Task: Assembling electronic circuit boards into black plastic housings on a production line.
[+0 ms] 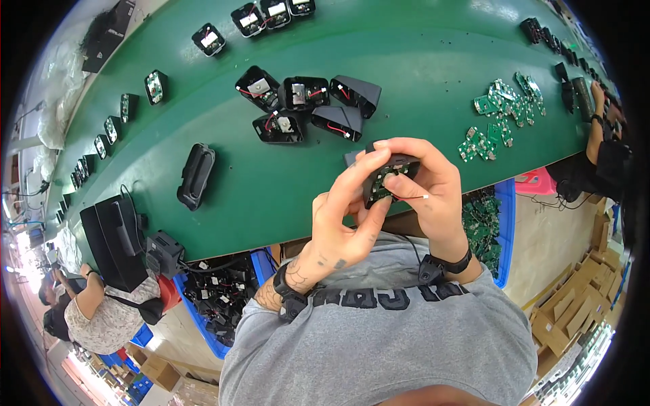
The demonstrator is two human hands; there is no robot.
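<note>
Pinches a black housing (370,189) between left hand (344,220) and right hand (437,186), with right thumb (406,187) on its circuit board (380,191), at the green table's (271,196) near edge.

Worktop (257,183): green
Held housing (369,193): black
Board inside it (382,191): green, dotted white
Clustered housings (305,93): black, red wires (338,129) within
Loose boards (502,93): green with pale patches
Bins (506,230): blue
Sweatshirt (379,345): grey, black lettering (372,298)
Wristbands (452,264): black
</note>
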